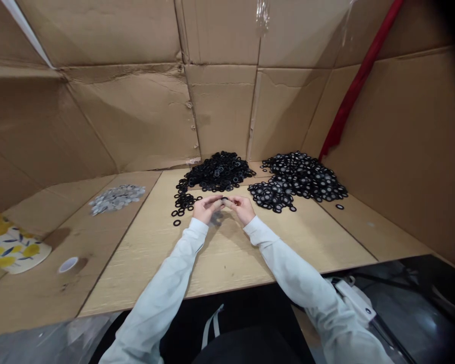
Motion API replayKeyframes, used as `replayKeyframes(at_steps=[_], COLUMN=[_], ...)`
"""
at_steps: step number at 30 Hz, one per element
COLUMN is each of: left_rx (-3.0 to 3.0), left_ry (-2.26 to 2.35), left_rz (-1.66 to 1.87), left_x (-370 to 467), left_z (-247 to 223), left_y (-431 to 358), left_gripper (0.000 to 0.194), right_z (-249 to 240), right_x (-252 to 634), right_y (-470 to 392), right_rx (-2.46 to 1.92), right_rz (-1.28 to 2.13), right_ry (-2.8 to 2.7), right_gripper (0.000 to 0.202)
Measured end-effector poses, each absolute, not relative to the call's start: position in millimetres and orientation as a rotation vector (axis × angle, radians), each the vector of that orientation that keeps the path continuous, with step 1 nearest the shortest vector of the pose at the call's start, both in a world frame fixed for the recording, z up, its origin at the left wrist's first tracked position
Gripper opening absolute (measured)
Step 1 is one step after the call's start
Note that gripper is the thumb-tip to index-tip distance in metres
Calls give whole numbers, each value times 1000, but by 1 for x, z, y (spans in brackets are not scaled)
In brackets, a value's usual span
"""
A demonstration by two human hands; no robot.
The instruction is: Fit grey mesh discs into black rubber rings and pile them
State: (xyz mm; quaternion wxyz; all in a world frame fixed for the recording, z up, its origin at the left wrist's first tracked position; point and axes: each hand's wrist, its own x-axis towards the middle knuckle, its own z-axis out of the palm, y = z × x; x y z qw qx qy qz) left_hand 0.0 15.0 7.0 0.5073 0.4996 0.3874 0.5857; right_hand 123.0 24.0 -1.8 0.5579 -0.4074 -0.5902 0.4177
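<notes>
My left hand (206, 208) and my right hand (241, 208) meet above the middle of the table, fingertips pinched together on a small black ring (225, 199). Fingers cover most of that ring, so whether anything sits inside it cannot be made out. Just beyond my hands rises a heap of plain black rings (222, 171), some scattered down its left side. To the right spreads a larger pile of black rings with pale centres (303, 177). Farther left lies a flat pile of whitish translucent discs (117, 198).
Cardboard walls (220, 111) enclose the table (167, 268) at the back and sides. On the left are a floral-patterned container (15, 245) and a small white tape roll (68, 264). A red cloth strip (358, 91) hangs at right. One pale-centred ring (339, 207) lies apart.
</notes>
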Motion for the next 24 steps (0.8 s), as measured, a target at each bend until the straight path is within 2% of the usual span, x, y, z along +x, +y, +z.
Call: replayKeyframes(at_steps=[8, 17, 24], left_rx=[1296, 1185, 1181], left_ry=[1032, 1131, 1037], left_rz=[1372, 1585, 1683], left_x=[-1, 6, 8], left_z=[9, 5, 1], left_y=[12, 13, 10], left_gripper=[35, 21, 28], right_z=[-10, -3, 0], right_x=[124, 124, 126], right_y=[28, 20, 17], right_rx=[-1087, -1224, -1266], right_rz=[723, 454, 406], right_ry=[-1486, -1627, -1717], right_gripper=[15, 16, 14])
